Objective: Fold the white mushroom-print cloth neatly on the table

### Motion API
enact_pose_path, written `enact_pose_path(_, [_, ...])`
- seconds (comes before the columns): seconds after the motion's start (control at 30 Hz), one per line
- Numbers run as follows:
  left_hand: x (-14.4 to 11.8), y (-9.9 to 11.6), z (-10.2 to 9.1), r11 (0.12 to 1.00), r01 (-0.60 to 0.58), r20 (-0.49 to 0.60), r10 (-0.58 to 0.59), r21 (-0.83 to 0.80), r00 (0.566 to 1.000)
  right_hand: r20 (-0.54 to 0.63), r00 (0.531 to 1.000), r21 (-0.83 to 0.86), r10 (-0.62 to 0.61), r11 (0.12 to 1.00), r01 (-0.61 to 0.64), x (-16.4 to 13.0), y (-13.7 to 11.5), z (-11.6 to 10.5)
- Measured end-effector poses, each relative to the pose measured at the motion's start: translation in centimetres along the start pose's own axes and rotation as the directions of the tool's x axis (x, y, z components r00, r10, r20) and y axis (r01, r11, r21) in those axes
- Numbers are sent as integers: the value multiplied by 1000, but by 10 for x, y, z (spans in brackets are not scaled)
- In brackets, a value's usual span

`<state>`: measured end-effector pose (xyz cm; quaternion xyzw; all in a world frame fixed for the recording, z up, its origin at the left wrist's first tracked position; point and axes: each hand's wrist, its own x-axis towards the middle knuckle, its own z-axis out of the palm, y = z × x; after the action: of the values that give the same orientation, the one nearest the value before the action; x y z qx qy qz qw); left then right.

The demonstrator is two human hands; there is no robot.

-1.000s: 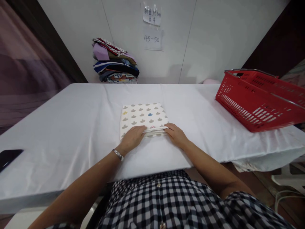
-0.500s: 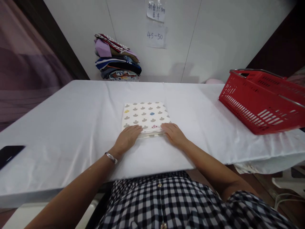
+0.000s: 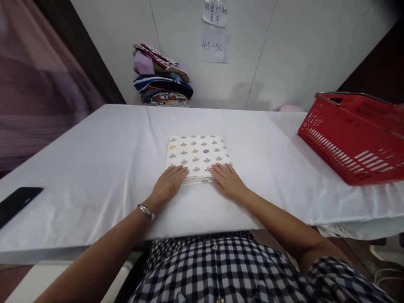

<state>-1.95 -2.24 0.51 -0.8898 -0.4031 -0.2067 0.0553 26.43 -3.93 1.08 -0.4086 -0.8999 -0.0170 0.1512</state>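
A folded white cloth (image 3: 199, 152) with grey mushroom-like prints, plus single yellow, blue and red ones, lies flat in a near-square on the white-covered table (image 3: 107, 168). My left hand (image 3: 169, 182) rests on its near left corner, fingers stretched out and lying flat. On the near right corner lies my right hand (image 3: 229, 182), also flat, its fingers slightly spread and partly covering the red print. Several folded layers show along the near edge between the hands. Neither hand grips the cloth.
A red plastic basket (image 3: 353, 139) stands at the table's right side. At the back left is a pile of folded fabrics (image 3: 162, 78) against the wall. A black phone-like object (image 3: 19, 204) lies at the left edge. Paper notes (image 3: 214, 44) hang on the wall.
My right hand lies a little farther onto the cloth, covering part of the red print. The whole view has shifted slightly, and the cloth stays folded flat.
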Motion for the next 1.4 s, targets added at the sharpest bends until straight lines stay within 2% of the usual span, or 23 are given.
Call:
enact_pose_path(0.23, [-14,-3,-8,998,30,35,-28,-59,999,20,998,31,-60,998,59,18,-6,12])
enact_pose_path(0.37, [-25,-9,-19,987,111,46,-107,-119,993,-1,997,57,-73,996,73,16,-3,16])
enact_pose_path(0.43, [-21,-7,-24,975,170,2,-171,-145,985,-1,998,60,-71,996,71,16,-4,17])
enact_pose_path(0.53, [0,1,-27,966,214,-70,-226,-148,972,3,998,53,-65,996,65,17,-5,18])
enact_pose_path(0.6, [16,4,-25,971,210,-55,-218,-116,974,0,998,51,-60,997,60,18,-5,19])
enact_pose_path(0.7, [30,-1,-13,953,295,38,-293,-72,955,-7,998,56,-56,997,57,17,-5,21])
enact_pose_path(0.8, [28,-13,3,923,373,93,-365,-98,927,0,998,84,-58,995,57,15,-7,20])
enact_pose_path(0.9, [21,-20,13,918,376,66,-370,-128,927,37,999,163,-26,986,19,15,-11,10])
enact_pose_path(1.0, [18,-20,15,916,376,53,-372,-142,927,80,996,282,36,958,-57,26,-10,-7])
enact_pose_path(1.13, [19,-17,13,908,394,68,-388,-142,919,50,993,289,108,950,-118,58,10,-18])
enact_pose_path(1.2, [20,-17,13,905,400,77,-393,-145,916,61,984,226,168,958,-177,75,28,-12])
enact_pose_path(1.3, [18,-17,11,899,409,97,-399,-153,912,164,945,146,283,940,-307,91,50,4])
enact_pose_path(1.4, [17,-18,8,887,428,143,-407,-174,902,187,934,107,305,939,-327,93,59,17])
